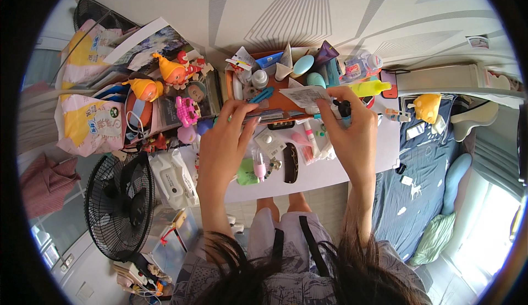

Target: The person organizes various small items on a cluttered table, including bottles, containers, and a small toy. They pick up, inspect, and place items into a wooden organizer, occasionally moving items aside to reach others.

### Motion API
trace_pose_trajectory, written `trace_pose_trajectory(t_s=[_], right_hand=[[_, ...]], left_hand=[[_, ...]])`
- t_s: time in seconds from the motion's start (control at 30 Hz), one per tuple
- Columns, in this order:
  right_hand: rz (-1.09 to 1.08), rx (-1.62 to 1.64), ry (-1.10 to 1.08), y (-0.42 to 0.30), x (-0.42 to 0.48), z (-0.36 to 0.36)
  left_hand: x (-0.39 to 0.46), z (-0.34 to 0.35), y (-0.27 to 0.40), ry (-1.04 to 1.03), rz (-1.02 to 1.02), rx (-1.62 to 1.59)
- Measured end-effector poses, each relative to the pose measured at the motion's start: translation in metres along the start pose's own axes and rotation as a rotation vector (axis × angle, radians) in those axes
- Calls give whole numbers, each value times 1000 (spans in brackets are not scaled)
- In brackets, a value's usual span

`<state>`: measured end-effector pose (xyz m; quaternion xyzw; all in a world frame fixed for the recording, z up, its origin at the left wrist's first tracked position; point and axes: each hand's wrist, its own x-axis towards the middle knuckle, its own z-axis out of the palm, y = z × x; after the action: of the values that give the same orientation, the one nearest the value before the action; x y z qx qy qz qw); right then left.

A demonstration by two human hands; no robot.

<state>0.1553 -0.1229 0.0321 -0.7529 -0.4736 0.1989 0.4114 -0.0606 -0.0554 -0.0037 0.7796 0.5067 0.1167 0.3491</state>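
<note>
An orange-brown storage box (270, 78) filled with small bottles and tubes stands on the white desk (243, 191) in front of me. My left hand (227, 140) is at its front left edge, thumb and forefinger apart. The forefinger is close to a blue plastic tool (261, 95) in the box; whether they touch is hard to see. My right hand (350, 136) pinches a small printed paper or sachet (303, 96) above the box's right half. A black-capped bottle (344, 109) shows between that hand's thumb and fingers; I cannot tell if it is held.
On the desk's near side lie a dark curved case (291, 162), a pink-based bottle (259, 165), a green packet (247, 172) and a white card (270, 143). Toy figures (173, 72) and a black fan (119, 206) are left. A yellow-green bottle (369, 88) stands right, near a bed (425, 181).
</note>
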Motion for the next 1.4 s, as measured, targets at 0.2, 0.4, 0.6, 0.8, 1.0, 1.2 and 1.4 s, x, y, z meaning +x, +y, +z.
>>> trace_pose_trajectory(t_s=[0.2,0.4,0.6,0.8,1.0,1.2,1.4], right_hand=[[80,91,-54,10,-4,-8],[8,-37,-199,13,-7,-2],[-100,-584,-309,5,-14,8],[-64,-508,-334,-5,-16,23],[-54,-512,-311,6,-15,25],[-128,-457,-232,16,-15,25],[-118,-445,-217,9,-11,38]], left_hand=[[6,6,0,96,-11,76],[11,13,-1,124,-31,85],[16,11,2,76,-19,18],[8,10,-5,71,-53,-11],[4,8,-2,39,-53,-66],[5,6,0,-14,16,-71],[-2,5,-7,-41,-13,-56]])
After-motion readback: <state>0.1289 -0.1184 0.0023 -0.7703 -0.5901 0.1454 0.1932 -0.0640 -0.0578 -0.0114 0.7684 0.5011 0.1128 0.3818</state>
